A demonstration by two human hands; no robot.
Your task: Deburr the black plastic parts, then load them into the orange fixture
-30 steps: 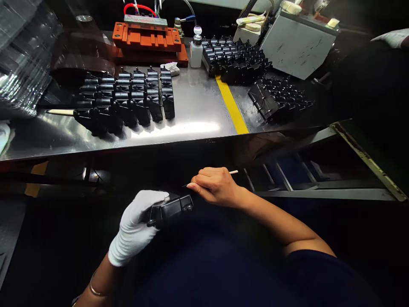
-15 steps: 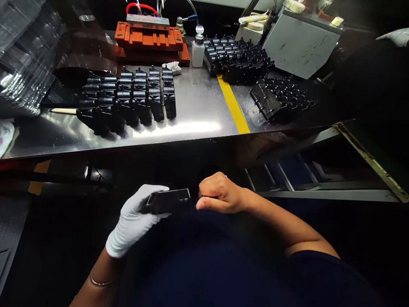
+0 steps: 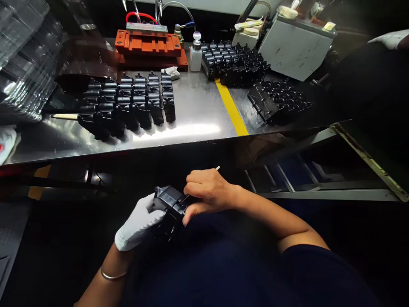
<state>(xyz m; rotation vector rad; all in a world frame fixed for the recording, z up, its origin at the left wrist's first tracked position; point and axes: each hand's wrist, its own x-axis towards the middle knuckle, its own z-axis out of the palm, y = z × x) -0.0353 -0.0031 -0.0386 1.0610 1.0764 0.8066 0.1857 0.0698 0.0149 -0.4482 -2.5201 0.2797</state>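
While the gloved left hand (image 3: 139, 224) grasps the black part (image 3: 171, 197), it should hold steady so the right hand (image 3: 209, 189), fingers curled round a slim white-ended tool (image 3: 217, 168), can work lightly. The part lies between both hands, its edge apparently touching the right fingers; beyond, similar pieces (image 3: 137, 100) stand on the bench (image 3: 198, 106).

Black part (image 3: 170, 197) turned, tilted; right grip (image 3: 207, 189) now against it.

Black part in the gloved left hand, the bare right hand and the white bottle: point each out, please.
Black part (image 3: 170, 196), head view: on its upper face.
Right hand (image 3: 207, 188), head view: on its back.
White bottle (image 3: 195, 59), head view: on its body.
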